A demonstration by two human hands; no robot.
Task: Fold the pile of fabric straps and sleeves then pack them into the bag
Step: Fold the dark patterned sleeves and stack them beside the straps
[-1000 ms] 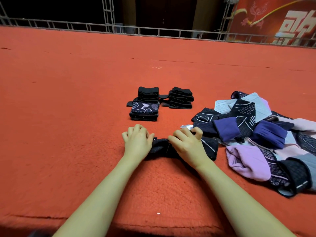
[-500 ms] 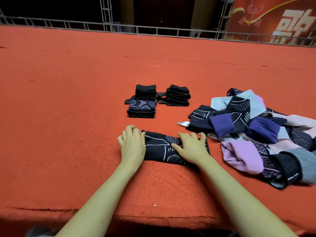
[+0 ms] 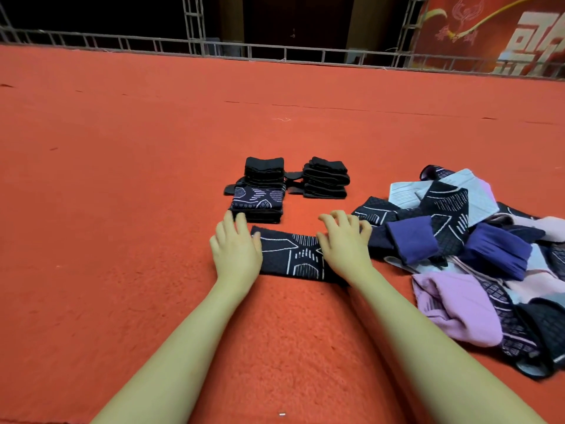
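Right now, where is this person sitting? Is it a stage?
Probably a stage or event hall floor. A wide red carpet covers the ground, metal truss railing runs along the far edge, and a red banner with large white characters hangs at the back right.

Even, fairly bright light falls on the red carpet point(image 3: 122, 179) at centre frame, with only soft shadows; the top of the frame is dark. Straight lines bow near the edges (wide-angle lens), and detail there is slightly soft.
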